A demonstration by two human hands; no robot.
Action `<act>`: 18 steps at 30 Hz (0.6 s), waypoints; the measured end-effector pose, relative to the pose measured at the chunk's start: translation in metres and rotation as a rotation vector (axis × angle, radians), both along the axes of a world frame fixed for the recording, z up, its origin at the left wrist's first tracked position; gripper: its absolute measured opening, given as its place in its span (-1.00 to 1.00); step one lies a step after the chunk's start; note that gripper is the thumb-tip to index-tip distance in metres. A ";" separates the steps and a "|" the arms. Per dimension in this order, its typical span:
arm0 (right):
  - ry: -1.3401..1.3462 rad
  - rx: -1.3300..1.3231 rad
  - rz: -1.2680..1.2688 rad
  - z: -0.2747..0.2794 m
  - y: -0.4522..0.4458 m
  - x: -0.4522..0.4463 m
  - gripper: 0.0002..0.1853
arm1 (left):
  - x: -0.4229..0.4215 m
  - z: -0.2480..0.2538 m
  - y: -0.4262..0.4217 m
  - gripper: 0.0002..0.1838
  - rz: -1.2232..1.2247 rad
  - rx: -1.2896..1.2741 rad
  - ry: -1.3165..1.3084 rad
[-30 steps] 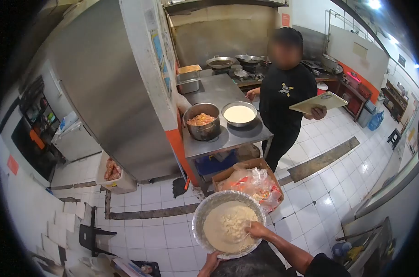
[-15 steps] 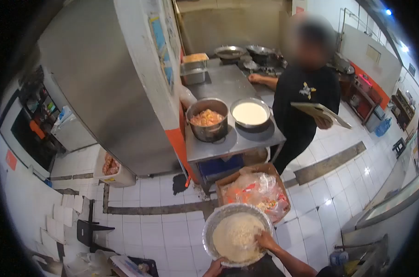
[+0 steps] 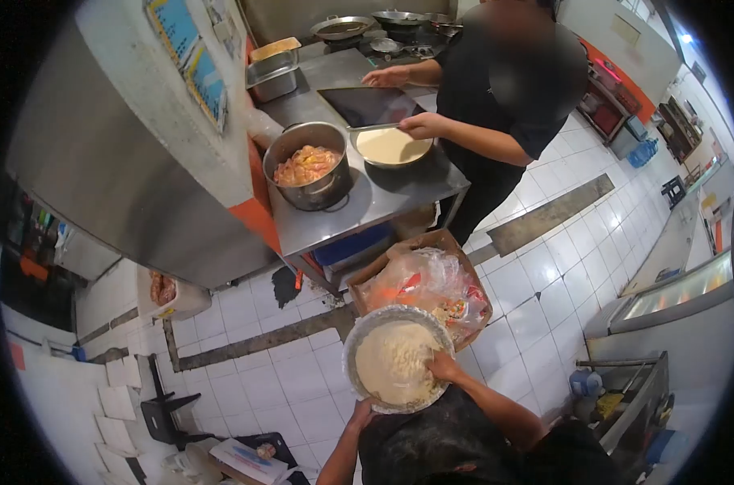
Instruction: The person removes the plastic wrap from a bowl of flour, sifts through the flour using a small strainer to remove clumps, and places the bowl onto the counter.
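Has pot point(image 3: 322, 193) of meat point(image 3: 306, 164) at left on table point(image 3: 383, 199), near front edge, maybe for easy reach. Clamps near-left rim of bowl point(image 3: 352, 347) with left hand point(image 3: 363, 413), likely to steady it; can't see fingertips beneath. Holds bowl low, before table, apparently leaving flour point(image 3: 390, 364) open to reach. Has pan point(image 3: 399, 166) of creamy liquid point(image 3: 395, 146) beside pot, partly behind tablet point(image 3: 369, 105) in co-worker's hand point(image 3: 423, 125). Has box point(image 3: 437, 240) of plastic bags point(image 3: 407, 283) just beyond bowl. Digs right hand point(image 3: 444, 368) into flour's right side, fingertips hidden; can't tell if spread or pinching.
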State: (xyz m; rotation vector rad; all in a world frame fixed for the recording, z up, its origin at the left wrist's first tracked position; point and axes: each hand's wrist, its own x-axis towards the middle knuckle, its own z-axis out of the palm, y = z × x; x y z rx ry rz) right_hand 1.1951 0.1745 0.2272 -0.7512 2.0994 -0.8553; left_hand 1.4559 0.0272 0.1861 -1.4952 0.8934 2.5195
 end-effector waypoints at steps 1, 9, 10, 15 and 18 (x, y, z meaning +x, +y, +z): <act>-0.053 0.001 -0.091 -0.003 -0.001 0.001 -0.57 | -0.007 0.008 -0.007 -0.62 -0.012 0.003 -0.001; -0.143 -0.080 -0.341 0.024 -0.021 0.015 -0.56 | -0.002 -0.023 -0.055 -0.62 -0.184 -0.044 -0.108; -0.035 -0.074 -0.325 0.007 -0.022 0.020 -0.55 | 0.001 -0.030 -0.058 -0.62 -0.176 -0.087 -0.059; -0.041 -0.030 -0.277 -0.014 -0.019 0.034 -0.53 | -0.010 -0.033 -0.080 -0.54 -0.289 -0.155 0.015; -0.189 0.109 -0.355 0.005 -0.029 0.039 -0.37 | -0.016 -0.033 -0.093 -0.50 -0.263 -0.067 0.001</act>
